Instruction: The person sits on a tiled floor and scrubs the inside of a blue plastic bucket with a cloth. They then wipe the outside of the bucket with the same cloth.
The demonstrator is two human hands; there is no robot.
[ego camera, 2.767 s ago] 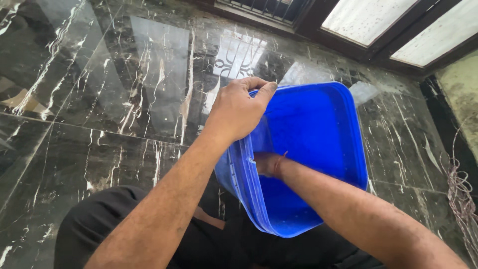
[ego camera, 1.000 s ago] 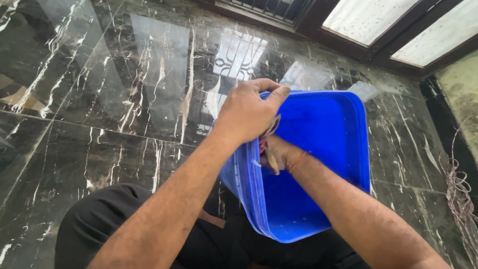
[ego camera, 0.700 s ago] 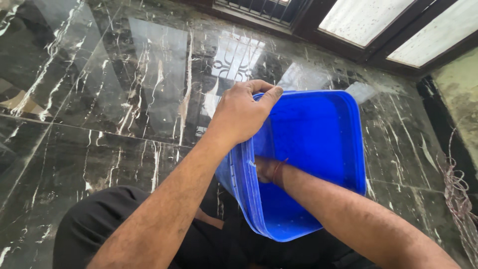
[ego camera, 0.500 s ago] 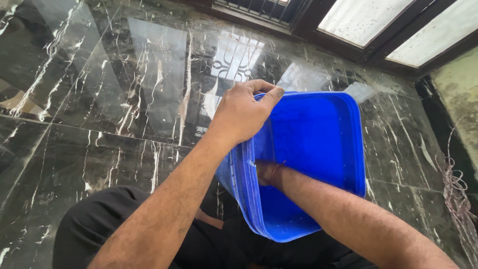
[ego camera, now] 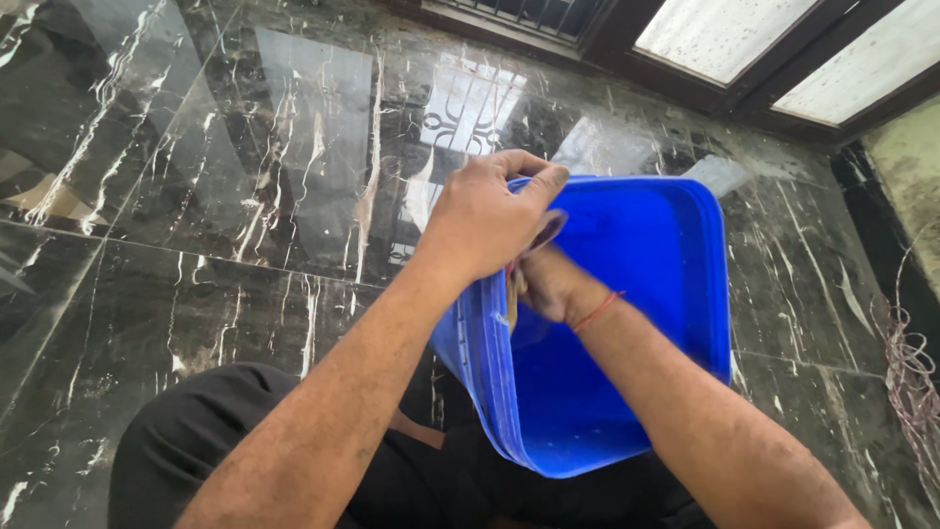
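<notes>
So our left hand (ego camera: 485,220) has its grip clamped on the near-left rim of the blue tub (ego camera: 636,294), fingers curled over the top edge and the thumb side on the outside wall, so that one's clearly grasping the tub. Our right hand (ego camera: 548,279) is down inside the tub, pressed up against the left inner wall right under the left hand, and there's a bit of something dark and cloth-like (ego camera: 540,235) poking out between the two hands, but it's blurry, so we can't tell if the right grip is clenched on it or just pushing flat against the plastic. There's a thin red thread (ego camera: 595,312) around the right wrist. The tub itself is square-ish with rounded corners, tipped up on its side so the open mouth faces us, and it's sitting low between our knees against the black trousers (ego camera: 196,441), with its far edge over the floor. The inside has a few pale specks near the bottom. Around it is glossy black marble floor (ego camera: 196,196) with white veins, shining from the light. Along the top runs a dark window frame (ego camera: 705,93) with frosted panes, and over at the far right edge there's a tangle of thin wire (ego camera: 911,362) by the wall.
</notes>
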